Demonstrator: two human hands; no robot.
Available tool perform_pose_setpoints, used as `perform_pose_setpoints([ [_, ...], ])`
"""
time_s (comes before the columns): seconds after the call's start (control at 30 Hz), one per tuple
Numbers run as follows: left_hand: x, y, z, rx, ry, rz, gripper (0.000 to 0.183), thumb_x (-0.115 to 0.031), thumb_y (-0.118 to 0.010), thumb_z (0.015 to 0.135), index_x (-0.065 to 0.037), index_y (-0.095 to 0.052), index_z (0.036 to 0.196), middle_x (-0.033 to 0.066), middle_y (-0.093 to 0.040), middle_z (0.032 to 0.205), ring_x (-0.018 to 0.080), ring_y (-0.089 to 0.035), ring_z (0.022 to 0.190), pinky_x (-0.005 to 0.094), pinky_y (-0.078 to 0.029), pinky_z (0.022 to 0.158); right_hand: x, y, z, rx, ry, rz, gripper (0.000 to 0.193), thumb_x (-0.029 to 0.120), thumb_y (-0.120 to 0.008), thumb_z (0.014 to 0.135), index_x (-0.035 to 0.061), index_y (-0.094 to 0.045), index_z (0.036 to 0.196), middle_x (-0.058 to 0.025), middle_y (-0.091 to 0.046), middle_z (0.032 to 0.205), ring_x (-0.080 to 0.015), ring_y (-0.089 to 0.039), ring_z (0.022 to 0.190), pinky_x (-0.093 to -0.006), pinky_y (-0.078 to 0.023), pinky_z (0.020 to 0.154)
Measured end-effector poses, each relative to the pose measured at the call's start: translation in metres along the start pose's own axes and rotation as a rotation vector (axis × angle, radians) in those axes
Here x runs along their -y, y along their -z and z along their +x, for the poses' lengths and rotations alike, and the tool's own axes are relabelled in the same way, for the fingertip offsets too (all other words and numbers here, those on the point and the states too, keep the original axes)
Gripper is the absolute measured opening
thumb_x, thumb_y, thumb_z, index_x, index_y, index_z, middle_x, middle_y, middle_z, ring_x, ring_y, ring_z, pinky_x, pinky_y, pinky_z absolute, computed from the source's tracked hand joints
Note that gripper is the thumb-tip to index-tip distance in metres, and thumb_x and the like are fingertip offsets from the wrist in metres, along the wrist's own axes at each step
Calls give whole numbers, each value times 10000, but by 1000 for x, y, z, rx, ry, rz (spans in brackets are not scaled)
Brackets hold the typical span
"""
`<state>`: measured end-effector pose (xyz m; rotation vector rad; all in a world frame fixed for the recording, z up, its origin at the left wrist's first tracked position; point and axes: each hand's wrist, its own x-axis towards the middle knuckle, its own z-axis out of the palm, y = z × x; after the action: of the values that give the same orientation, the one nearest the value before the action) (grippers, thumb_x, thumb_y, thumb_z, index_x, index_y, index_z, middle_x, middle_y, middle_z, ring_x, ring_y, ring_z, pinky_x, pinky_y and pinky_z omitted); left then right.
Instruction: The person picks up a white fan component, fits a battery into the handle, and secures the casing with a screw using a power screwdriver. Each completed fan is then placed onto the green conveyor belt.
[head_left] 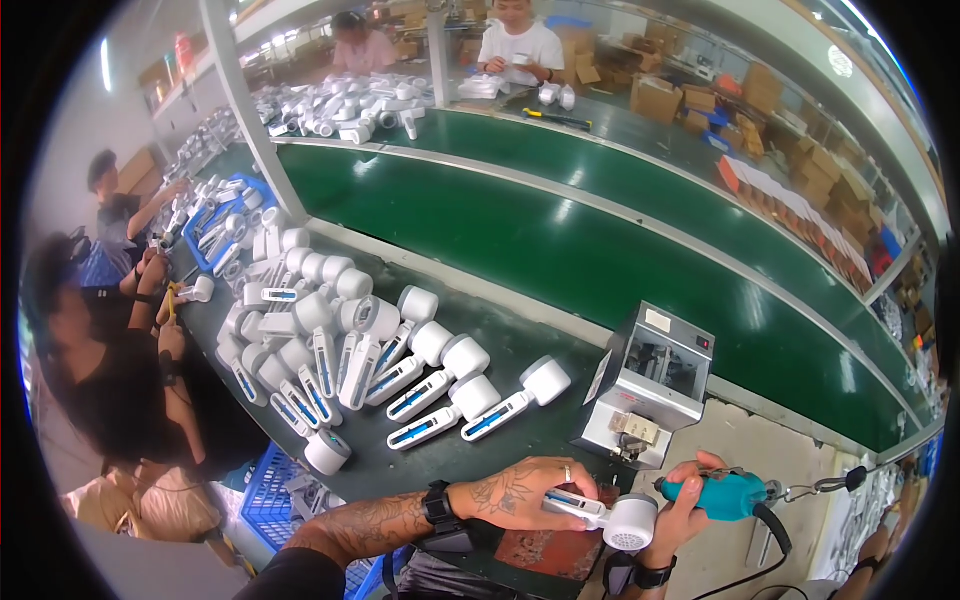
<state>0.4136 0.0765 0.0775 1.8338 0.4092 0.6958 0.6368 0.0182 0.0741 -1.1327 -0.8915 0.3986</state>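
Note:
My left hand (522,492) is closed around the handle of a white handheld device with a round drum-shaped head (632,520), low over the near edge of the bench. The device's perforated end faces me, and part of its open handle shows between my fingers. In my right hand (682,512) is a teal electric screwdriver (730,497), its cord hanging down. The tool lies roughly level, its tip pointing left, just above the device's head; whether they touch I cannot tell. Several more white devices (420,420) lie to the left, blue strips showing in their handles.
A metal screw feeder (645,385) stands right of centre. Beyond it runs a green conveyor belt (480,235). A reddish pad (550,552) lies under my hands. Co-workers sit at left and across the belt. Below the bench is a blue crate (272,497).

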Motion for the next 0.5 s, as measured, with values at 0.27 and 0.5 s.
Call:
perform_pose_setpoints([
  [0.27, 0, -1, -1, -6, -5, -17, 327, -162, -827, 824, -87, -652, 1090, 76, -684, 1037, 252, -665, 967, 365, -514, 828, 1, -2, 0, 21, 43, -10, 439, 287, -649, 964, -47, -488, 1198, -66, -563, 786, -154, -540, 724, -281, -437, 677],
  [0.5, 1, 0, -1, 17, -21, -23, 332, -152, -831, 816, -87, -650, 1086, 72, -691, 1045, 241, -660, 948, 360, -515, 828, 1, -1, 0, 34, 35, 6, 443, 291, -650, 964, -48, -490, 1201, -71, -560, 799, -157, -541, 735, -287, -442, 680],
])
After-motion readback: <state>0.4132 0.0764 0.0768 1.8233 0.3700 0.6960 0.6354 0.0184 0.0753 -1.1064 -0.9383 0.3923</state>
